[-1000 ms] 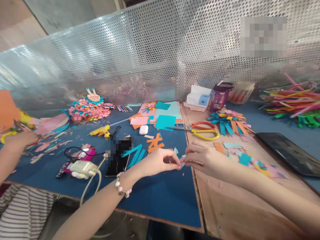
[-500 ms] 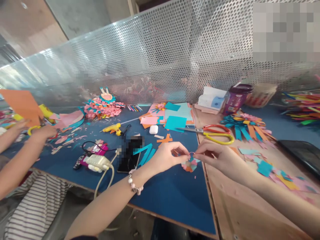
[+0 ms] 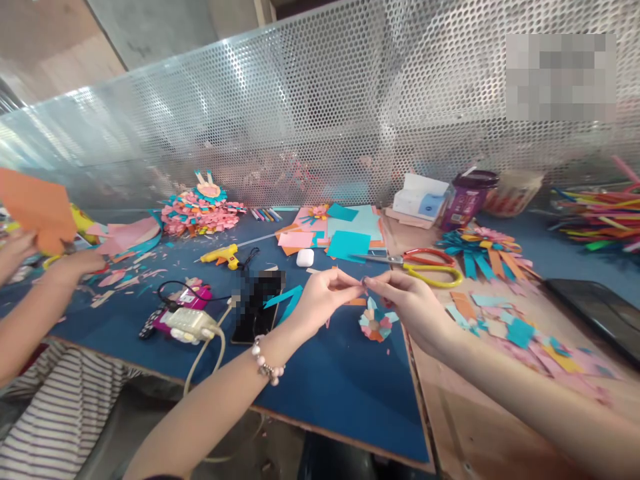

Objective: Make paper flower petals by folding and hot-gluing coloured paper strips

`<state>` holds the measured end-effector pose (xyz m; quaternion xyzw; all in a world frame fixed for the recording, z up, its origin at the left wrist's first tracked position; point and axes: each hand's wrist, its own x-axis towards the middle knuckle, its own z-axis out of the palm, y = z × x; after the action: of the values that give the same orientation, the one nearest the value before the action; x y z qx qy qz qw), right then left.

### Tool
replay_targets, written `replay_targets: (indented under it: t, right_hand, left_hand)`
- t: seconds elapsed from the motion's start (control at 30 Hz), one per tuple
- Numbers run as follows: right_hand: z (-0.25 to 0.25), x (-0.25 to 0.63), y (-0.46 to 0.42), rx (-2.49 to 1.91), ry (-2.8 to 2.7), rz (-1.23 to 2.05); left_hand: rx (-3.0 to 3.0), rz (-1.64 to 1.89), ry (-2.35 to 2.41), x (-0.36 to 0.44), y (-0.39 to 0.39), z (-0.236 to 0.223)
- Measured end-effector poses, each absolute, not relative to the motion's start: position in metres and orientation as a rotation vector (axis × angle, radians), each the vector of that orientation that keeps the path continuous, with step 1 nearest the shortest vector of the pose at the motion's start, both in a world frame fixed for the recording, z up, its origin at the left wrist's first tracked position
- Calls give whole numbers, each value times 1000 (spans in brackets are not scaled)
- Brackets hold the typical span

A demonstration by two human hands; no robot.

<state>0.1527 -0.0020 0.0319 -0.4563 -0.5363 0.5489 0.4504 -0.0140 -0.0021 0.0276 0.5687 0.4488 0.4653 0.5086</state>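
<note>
My left hand [image 3: 327, 298] and my right hand [image 3: 417, 307] meet over the blue tabletop, thumbs and forefingers pinched on a small curled pink paper strip [image 3: 365, 284]. Most of the strip is hidden by the fingertips. Just below them a small paper flower [image 3: 376, 323], with pink, orange and pale blue petals, lies on the table. Behind my right hand are scissors [image 3: 434, 275] with red and yellow handles. Blue paper strips [image 3: 291, 303] lie beside my left wrist.
A yellow glue gun [image 3: 223, 256], a phone [image 3: 256, 313], a white earbud case [image 3: 305, 257] and a power strip [image 3: 193, 323] lie leftward. Paper scraps [image 3: 520, 331] and a purple cup [image 3: 467, 200] are at right. A co-worker's hands [image 3: 75, 267] hold orange paper [image 3: 37, 207] at far left.
My hands have lifted slightly and shifted left with the pink strip, which looks more tightly curled. The paper flower below is now more exposed. The view has shifted slightly.
</note>
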Motion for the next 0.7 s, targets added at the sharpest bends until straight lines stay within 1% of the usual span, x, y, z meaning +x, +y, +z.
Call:
replay_targets:
  t: [0.33, 0.57, 0.7]
  right_hand:
    - [25, 145, -3, -1150, -1229, 1358]
    - [26, 144, -7, -1157, -1117, 1494]
    - [22, 143, -10, -1125, -1072, 1503]
  left_hand:
    - [1258, 1149, 1090, -15, 0, 28]
    - [1237, 1166, 1058, -15, 0, 26]
    - [1209, 1163, 1076, -15, 1, 25]
